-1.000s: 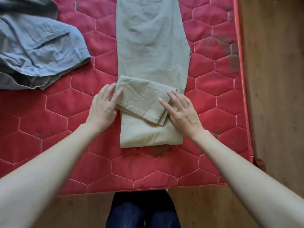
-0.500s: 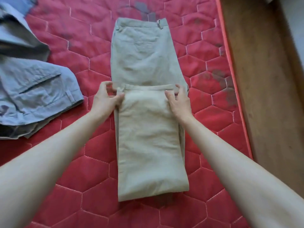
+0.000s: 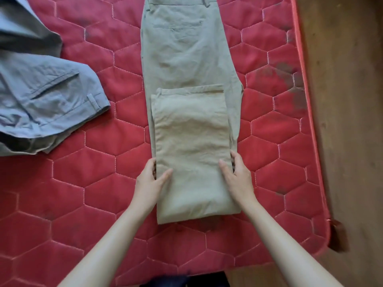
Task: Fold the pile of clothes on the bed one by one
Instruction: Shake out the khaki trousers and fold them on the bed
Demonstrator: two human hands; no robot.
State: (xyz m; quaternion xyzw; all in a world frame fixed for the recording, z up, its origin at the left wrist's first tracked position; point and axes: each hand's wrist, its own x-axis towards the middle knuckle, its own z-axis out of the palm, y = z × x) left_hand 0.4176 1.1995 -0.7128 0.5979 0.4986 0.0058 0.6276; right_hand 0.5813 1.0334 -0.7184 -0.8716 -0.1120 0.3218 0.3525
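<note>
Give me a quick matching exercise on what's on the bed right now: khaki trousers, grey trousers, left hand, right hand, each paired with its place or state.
Things:
1. khaki trousers
2. grey trousers
3. left hand
4. right hand

Places or states:
A. gripping the right side of the folded leg section
B. lying unfolded at the left edge of the red quilted mattress
C. legs folded up over the seat, in the middle of the bed
D. gripping the left side of the folded leg section

Pairs: 1-C, 2-B, 3-D, 4-A
</note>
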